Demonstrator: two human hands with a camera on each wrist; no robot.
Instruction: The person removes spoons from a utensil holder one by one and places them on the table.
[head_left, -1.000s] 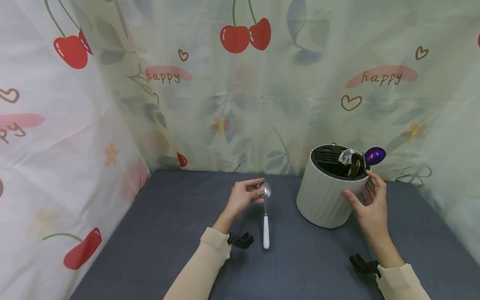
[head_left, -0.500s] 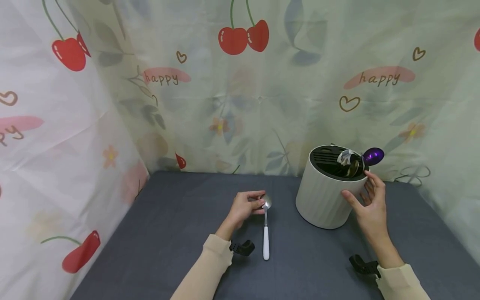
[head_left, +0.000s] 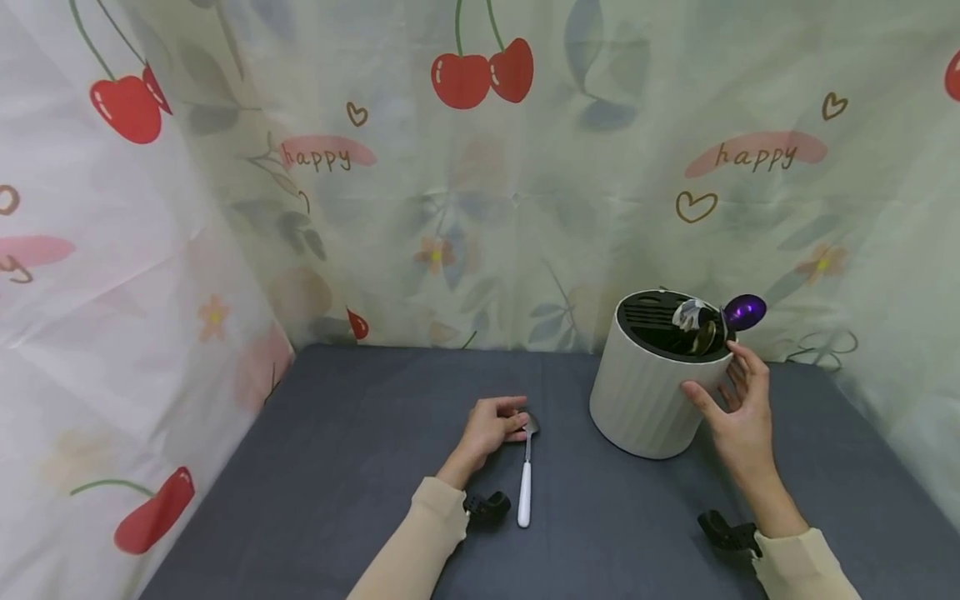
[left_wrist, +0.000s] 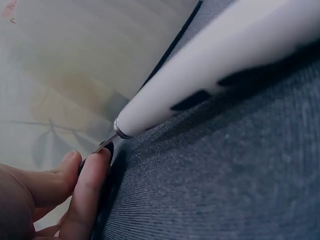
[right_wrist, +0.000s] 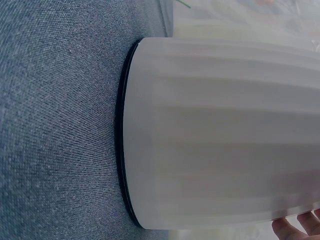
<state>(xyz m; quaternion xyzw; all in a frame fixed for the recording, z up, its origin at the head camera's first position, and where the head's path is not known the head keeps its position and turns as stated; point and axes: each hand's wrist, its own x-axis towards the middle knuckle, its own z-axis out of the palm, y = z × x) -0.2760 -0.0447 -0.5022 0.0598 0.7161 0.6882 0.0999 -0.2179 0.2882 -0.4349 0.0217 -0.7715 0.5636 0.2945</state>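
While left fingers (left_wrist: 86,195) pinch a spoon (head_left: 526,479), right fingers (head_left: 748,358) touch a holder (head_left: 649,404).

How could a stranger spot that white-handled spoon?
At the dark table, look left of the pale ribbed holder, to the person's left hand. It pinches the spoon by its metal end; a white handle sets it apart from the purple utensil in the holder.
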